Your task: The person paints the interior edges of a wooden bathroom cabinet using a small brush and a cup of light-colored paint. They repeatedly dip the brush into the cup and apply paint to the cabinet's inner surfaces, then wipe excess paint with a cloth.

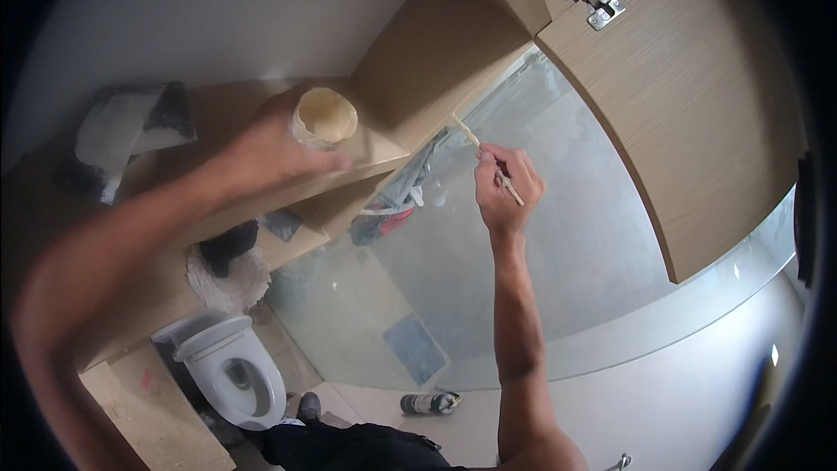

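Note:
My left hand (281, 144) is wrapped around a small cup (325, 119) whose inside is coated with a cream-coloured substance. It is held over the wooden shelf of the cabinet. In my right hand (511, 183) is a thin stick-like tool (468, 131), coated in cream material towards its far end. That tip meets or nearly meets the front edge of the upright wooden panel (438, 59); actual contact cannot be told. The lower end of the tool sticks out below my fingers.
A dusty dark and white sheet-like item (134, 131) lies on the shelf at left. An opened cabinet door (680, 111) with a metal hinge (598, 8) hangs at right. Below are a glass panel (353, 320), a toilet (235, 373) and a canister (429, 403) on the floor.

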`<action>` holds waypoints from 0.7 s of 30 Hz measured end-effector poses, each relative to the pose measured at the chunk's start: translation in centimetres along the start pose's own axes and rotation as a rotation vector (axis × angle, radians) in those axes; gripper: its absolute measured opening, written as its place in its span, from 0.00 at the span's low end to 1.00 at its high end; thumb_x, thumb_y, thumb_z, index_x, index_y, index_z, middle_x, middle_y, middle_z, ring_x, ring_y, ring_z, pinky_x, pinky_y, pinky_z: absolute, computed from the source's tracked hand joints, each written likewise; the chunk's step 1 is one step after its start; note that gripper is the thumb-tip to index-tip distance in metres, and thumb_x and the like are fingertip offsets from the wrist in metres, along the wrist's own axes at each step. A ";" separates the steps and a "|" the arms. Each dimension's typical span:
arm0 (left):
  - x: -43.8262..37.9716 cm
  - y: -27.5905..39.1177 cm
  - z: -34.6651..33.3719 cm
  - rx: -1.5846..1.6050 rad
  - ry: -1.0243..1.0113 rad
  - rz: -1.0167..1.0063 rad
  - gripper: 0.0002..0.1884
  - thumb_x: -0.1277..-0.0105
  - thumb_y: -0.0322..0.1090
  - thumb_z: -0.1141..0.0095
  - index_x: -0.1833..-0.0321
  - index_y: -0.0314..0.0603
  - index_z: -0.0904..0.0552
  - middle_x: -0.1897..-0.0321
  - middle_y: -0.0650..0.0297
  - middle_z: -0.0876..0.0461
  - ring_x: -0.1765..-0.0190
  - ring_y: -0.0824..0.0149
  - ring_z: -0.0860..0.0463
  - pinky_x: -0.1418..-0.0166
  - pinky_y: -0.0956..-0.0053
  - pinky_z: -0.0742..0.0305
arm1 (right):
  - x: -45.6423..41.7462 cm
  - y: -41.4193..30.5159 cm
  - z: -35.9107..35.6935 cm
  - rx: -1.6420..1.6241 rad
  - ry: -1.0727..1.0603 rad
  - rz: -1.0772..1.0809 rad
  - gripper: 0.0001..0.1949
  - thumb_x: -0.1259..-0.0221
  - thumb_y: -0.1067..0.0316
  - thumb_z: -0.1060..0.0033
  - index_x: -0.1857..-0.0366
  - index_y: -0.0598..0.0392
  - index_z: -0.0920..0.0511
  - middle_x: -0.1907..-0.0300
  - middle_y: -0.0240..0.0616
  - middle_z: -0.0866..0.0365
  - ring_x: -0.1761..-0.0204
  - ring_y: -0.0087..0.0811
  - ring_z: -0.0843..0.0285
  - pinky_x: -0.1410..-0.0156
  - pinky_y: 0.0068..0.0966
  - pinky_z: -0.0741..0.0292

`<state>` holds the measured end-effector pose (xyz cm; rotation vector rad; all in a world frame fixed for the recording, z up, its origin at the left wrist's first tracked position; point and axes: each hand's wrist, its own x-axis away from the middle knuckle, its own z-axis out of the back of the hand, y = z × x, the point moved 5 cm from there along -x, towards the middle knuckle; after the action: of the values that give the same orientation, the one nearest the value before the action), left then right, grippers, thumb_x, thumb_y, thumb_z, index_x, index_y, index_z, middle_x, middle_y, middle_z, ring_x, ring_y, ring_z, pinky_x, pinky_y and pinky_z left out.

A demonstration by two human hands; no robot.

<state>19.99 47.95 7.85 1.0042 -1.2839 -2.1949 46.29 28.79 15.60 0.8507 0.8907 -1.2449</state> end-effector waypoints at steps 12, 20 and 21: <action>-0.3 -0.2 0.1 -0.004 0.024 -0.066 0.44 0.42 0.48 0.12 0.28 0.33 0.22 0.36 0.52 0.13 0.31 0.56 0.15 0.21 0.62 0.24 | 0.0 0.5 -0.6 -0.027 0.008 -0.022 0.06 0.40 0.80 0.28 0.62 0.57 0.09 0.73 0.36 0.16 0.74 0.31 0.24 0.67 0.28 0.26; -0.9 -0.4 0.1 0.006 0.024 -0.077 0.45 0.42 0.49 0.11 0.28 0.34 0.22 0.36 0.51 0.14 0.30 0.55 0.16 0.20 0.62 0.25 | -0.5 0.2 -0.6 -0.025 0.006 0.072 0.06 0.39 0.80 0.28 0.62 0.56 0.09 0.72 0.37 0.15 0.74 0.30 0.22 0.67 0.26 0.26; -0.9 -0.3 0.0 0.002 0.021 -0.073 0.45 0.42 0.49 0.11 0.28 0.34 0.22 0.35 0.51 0.14 0.30 0.55 0.16 0.20 0.62 0.25 | -0.5 0.1 -0.7 -0.040 -0.012 0.085 0.06 0.39 0.80 0.28 0.62 0.56 0.09 0.72 0.38 0.15 0.74 0.30 0.22 0.66 0.26 0.26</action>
<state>20.56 48.72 7.90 1.0885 -1.2596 -2.2312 46.31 29.63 15.74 0.8400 0.8588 -1.1536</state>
